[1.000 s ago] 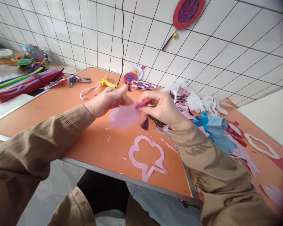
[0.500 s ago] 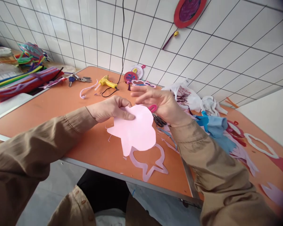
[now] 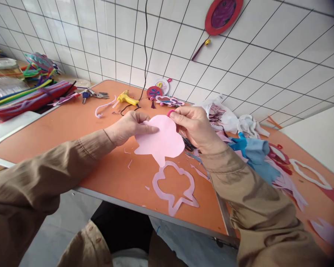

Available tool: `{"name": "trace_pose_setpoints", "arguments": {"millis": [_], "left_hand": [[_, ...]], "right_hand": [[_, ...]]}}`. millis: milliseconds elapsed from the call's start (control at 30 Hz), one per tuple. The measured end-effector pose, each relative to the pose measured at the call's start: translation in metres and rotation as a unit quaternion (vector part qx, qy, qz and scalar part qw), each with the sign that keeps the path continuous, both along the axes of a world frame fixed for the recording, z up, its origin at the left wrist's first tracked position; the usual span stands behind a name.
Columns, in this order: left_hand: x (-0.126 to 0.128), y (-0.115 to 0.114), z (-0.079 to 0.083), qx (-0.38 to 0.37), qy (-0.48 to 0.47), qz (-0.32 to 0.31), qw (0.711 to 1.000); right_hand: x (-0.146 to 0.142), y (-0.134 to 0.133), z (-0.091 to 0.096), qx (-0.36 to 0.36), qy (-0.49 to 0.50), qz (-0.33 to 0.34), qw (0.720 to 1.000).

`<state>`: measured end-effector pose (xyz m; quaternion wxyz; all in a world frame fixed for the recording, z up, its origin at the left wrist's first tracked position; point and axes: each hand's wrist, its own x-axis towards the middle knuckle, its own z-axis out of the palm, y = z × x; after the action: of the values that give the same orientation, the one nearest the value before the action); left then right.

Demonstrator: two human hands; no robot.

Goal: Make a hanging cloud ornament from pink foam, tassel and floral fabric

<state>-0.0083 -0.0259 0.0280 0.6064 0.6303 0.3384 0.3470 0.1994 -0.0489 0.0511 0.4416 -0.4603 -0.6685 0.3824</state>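
Observation:
My left hand (image 3: 135, 127) pinches the left edge of a pale pink cutout (image 3: 161, 139), its thumb lying across the front. The cutout has a rounded, cloud-like outline with pointed tips below, and is held above the table. At its upper right edge, my right hand (image 3: 196, 126) closes thumb and fingers on a small bright pink loop (image 3: 170, 112). How the loop joins the cutout is hidden. Just below, a pink outline frame (image 3: 159, 189) of similar shape lies flat on the table. Black-handled scissors (image 3: 187, 144) lie partly hidden behind my right hand.
A yellow glue gun (image 3: 126, 98) lies at the back of the orange table (image 3: 111, 185), near pliers (image 3: 100, 95). Pipe cleaners (image 3: 39, 98) are heaped at left. Blue felt (image 3: 256, 152), a white plastic bag (image 3: 224, 116) and scraps cover the right. A tiled wall (image 3: 100, 37) stands behind.
My right hand has gone from spread fingers to a pinch on the bright pink loop. The cutout has turned and risen slightly, uncovering more of the frame below.

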Motion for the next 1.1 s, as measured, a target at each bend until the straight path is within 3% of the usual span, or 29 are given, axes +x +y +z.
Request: {"name": "trace_pose_setpoints", "arguments": {"millis": [233,400,467,533,633,700,767,933,1000,1100], "left_hand": [[-0.001,0.000,-0.002,-0.063,-0.021,-0.030,0.997],[-0.002,0.002,-0.003,-0.055,-0.034,-0.024,0.998],[-0.002,-0.003,-0.002,-0.049,-0.024,-0.072,0.996],[-0.001,-0.011,-0.001,-0.052,-0.006,-0.159,0.986],[0.003,-0.025,-0.001,-0.063,0.027,-0.297,0.952],[0.005,-0.031,-0.002,-0.069,0.036,-0.345,0.935],[0.006,-0.034,-0.003,-0.075,0.037,-0.366,0.927],[0.002,-0.031,-0.002,-0.077,0.044,-0.420,0.903],[0.000,-0.029,-0.003,-0.087,0.040,-0.419,0.903],[0.001,-0.027,-0.008,-0.106,0.023,-0.388,0.915]], "right_hand": [[0.000,0.001,-0.003,0.001,-0.016,0.021,1.000],[0.003,0.007,-0.006,-0.017,0.012,0.020,1.000],[0.003,0.011,-0.012,-0.015,0.003,0.012,1.000],[0.001,0.017,-0.022,-0.008,-0.038,0.002,0.999],[-0.003,0.025,-0.039,0.030,-0.120,-0.020,0.992],[-0.004,0.030,-0.043,0.058,-0.161,-0.025,0.985],[0.001,0.035,-0.037,0.072,-0.156,-0.037,0.984],[0.034,0.047,0.002,0.101,-0.061,-0.139,0.983],[0.046,0.051,0.009,0.051,-0.138,-0.135,0.980],[0.059,0.050,0.002,-0.022,-0.267,-0.101,0.958]]}}
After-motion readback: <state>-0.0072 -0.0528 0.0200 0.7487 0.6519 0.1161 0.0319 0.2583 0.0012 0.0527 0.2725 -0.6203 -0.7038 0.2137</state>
